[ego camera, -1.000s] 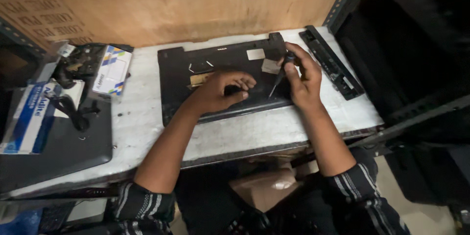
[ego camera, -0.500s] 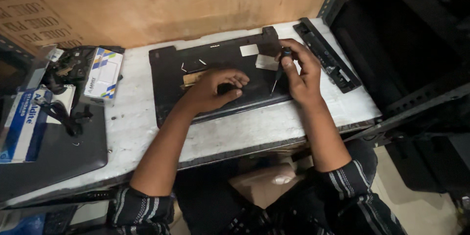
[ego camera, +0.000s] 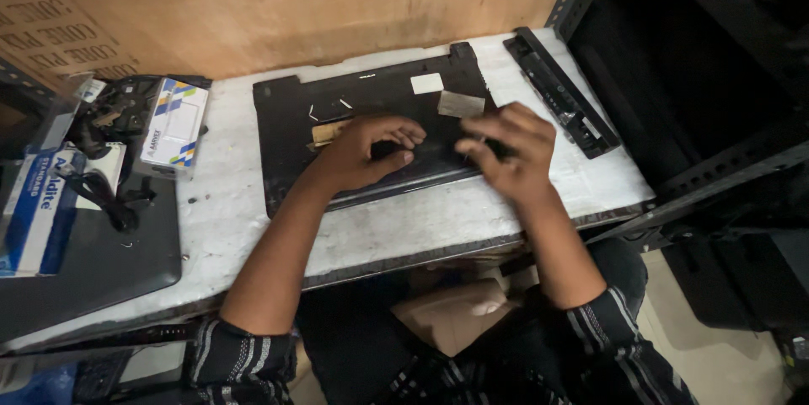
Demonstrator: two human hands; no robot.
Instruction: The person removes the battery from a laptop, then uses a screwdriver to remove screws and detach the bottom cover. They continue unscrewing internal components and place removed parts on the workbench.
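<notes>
Here, both hands sit on an upturned black laptop base [ego camera: 337, 131] lying flat mid-worktop [ego camera: 253, 228], its far edge near the wooden back panel [ego camera: 295, 9]. Left hand [ego camera: 362, 152] presses palm-down on the base, fingers curled, holding nothing that shows. Right hand [ego camera: 510, 148] is blurred; fingers pinch together over the base's right end, possibly around a thin dark tool, but I cannot tell. Two pale patches [ego camera: 447, 95] sit just beyond the hands. A long black strip [ego camera: 560, 93] lies apart on the right; a small box [ego camera: 174, 124] and cables [ego camera: 105, 194] lie left. Step looks like working fasteners on the underside; next calls for steadying the base and a precise fingertip placement.
</notes>
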